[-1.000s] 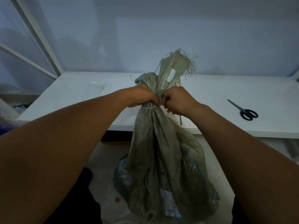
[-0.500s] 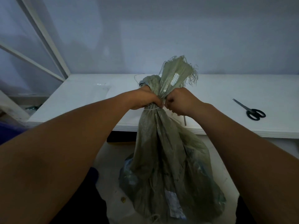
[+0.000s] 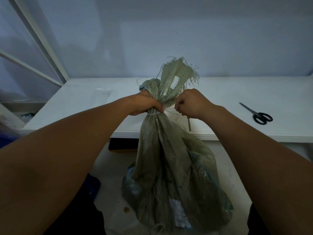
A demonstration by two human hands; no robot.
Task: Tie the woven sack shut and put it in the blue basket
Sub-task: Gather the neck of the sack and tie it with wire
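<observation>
A grey-green woven sack [image 3: 171, 167] stands on the floor in front of me, its top bunched into a neck with a frayed end [image 3: 177, 73] sticking up. A pale cord [image 3: 153, 114] is wrapped round the neck. My left hand [image 3: 144, 104] grips the neck just above the cord. My right hand [image 3: 191, 104] sits a little to the right of the neck, fingers curled, pinching the cord's free end. A dark blue shape [image 3: 6, 139] at the far left edge may be the basket; I cannot tell.
A white table [image 3: 237, 92] runs across behind the sack, close to a plain wall. Black-handled scissors [image 3: 257, 113] lie on its right part. A white metal frame [image 3: 39, 41] slants at the left. Pale floor lies around the sack.
My right hand has drawn away from the neck to the right, opening a gap and pulling the cord end taut. The left hand keeps its grip.
</observation>
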